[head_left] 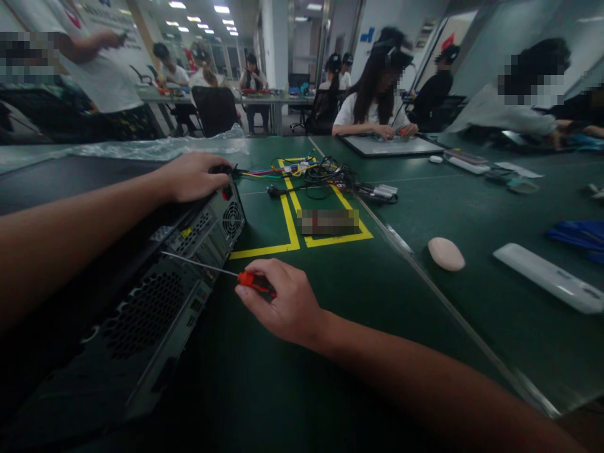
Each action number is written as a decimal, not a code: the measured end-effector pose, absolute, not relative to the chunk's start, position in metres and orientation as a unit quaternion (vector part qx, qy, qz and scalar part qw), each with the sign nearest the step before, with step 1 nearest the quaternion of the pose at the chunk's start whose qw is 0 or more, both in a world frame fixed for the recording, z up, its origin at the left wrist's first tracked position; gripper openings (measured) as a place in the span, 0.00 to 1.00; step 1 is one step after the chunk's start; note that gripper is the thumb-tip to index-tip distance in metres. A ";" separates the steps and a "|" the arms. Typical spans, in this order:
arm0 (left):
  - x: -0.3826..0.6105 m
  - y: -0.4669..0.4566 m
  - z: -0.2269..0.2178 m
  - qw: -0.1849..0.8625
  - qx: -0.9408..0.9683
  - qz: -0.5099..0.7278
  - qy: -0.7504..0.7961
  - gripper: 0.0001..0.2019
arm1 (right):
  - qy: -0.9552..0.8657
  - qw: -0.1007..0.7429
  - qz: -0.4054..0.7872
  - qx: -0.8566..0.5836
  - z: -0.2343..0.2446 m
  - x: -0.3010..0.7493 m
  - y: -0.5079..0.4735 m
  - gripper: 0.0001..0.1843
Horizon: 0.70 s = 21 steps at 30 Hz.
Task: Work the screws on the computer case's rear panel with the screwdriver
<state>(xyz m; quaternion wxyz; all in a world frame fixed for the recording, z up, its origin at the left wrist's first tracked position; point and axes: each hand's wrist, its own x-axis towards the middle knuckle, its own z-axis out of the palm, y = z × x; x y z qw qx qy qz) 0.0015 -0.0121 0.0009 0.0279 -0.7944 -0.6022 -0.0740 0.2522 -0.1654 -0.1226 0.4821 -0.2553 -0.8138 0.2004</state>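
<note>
A black desktop computer case [155,358] lies on the left, its grey rear panel with fan grilles and ports turned toward the right. My left hand [198,176] grips the far rear corner of the case from above, fingers and thumb bent over the edge. In my right hand [285,296] is a screwdriver [246,278], its red handle pinched between thumb and fingers. The thin metal shaft points left, and its tip is at the upper edge of the rear panel. Whether the tip sits in a screw is too small to tell.
A tangle of cables [328,173] lies beyond the case by yellow tape marks [295,233] on the green table. A pinkish computer mouse [446,253] and a white elongated object [547,277] are at right. Plastic wrap [165,148] lies behind the case. Several people work beyond.
</note>
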 end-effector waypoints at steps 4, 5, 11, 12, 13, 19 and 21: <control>0.001 -0.012 0.001 0.028 -0.795 -0.075 -0.601 0.37 | -0.817 0.476 0.196 -0.260 -0.121 0.253 -0.165 0.17; 0.001 -0.011 0.001 0.028 -0.795 -0.075 -0.601 0.37 | -0.820 0.470 0.197 -0.261 -0.120 0.253 -0.165 0.18; 0.002 -0.013 0.003 0.029 -0.795 -0.064 -0.602 0.36 | -0.828 0.447 0.219 -0.260 -0.118 0.253 -0.166 0.19; 0.002 -0.013 0.003 0.027 -0.795 -0.064 -0.603 0.35 | -0.825 0.449 0.224 -0.261 -0.118 0.253 -0.166 0.18; 0.002 -0.014 0.004 0.024 -0.794 -0.065 -0.603 0.35 | -0.821 0.452 0.230 -0.262 -0.119 0.253 -0.166 0.18; 0.003 -0.013 0.004 0.026 -0.793 -0.060 -0.605 0.35 | -0.826 0.449 0.216 -0.263 -0.123 0.252 -0.165 0.12; 0.001 -0.012 0.004 0.021 -0.794 -0.062 -0.605 0.35 | -0.830 0.449 0.206 -0.261 -0.123 0.252 -0.164 0.10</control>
